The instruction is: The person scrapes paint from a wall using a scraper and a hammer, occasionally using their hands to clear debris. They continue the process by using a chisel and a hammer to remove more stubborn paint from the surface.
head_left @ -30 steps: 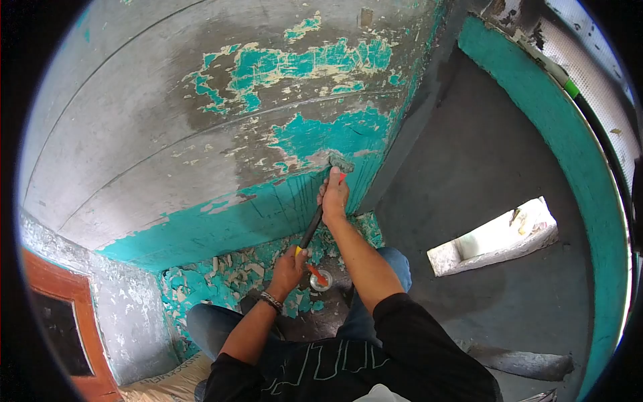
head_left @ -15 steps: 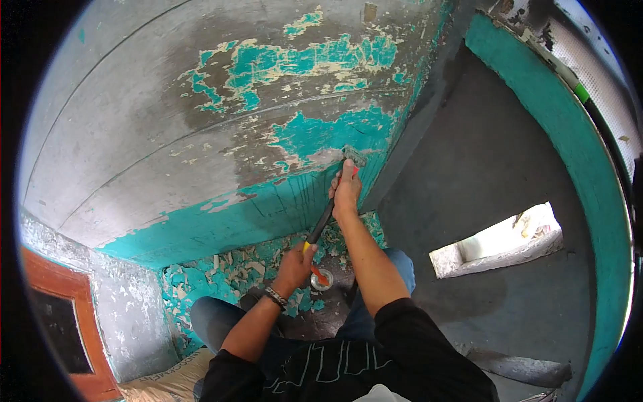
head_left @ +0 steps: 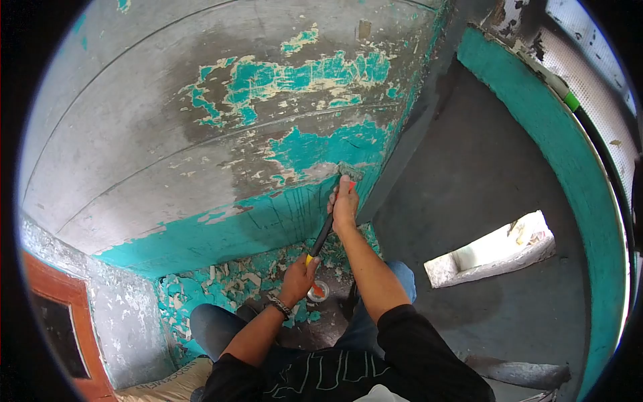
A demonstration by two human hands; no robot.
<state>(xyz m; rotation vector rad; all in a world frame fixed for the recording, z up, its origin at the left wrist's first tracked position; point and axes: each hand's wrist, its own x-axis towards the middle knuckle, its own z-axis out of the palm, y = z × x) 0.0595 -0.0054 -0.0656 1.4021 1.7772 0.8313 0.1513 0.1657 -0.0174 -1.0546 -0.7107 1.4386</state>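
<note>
Both my hands are wrapped round a long-handled paint scraper (head_left: 322,234) with a black shaft, a yellow band and orange parts. My right hand (head_left: 343,206) grips it high up, close to the head. Lower down, my left hand (head_left: 299,280) is closed round the handle near the yellow band. The scraper's head lies against the wall (head_left: 268,211) at the edge of the turquoise paint, partly hidden by my right hand and paint debris. Peeled turquoise patches (head_left: 321,146) and bare grey-brown surface surround it. Beneath my left hand is a small round pale-rimmed container (head_left: 319,291).
Turquoise paint flakes (head_left: 221,288) cover the floor along the wall's foot and around my legs. To the right stands a dark grey wall (head_left: 469,167) with a bright opening (head_left: 502,248). A paper sack (head_left: 164,385) and a brown wooden frame (head_left: 60,288) are at lower left.
The view has tilted slightly, so the wall sits lower in it. My hands and the scraper keep nearly the same place against the wall, both hands still gripping.
</note>
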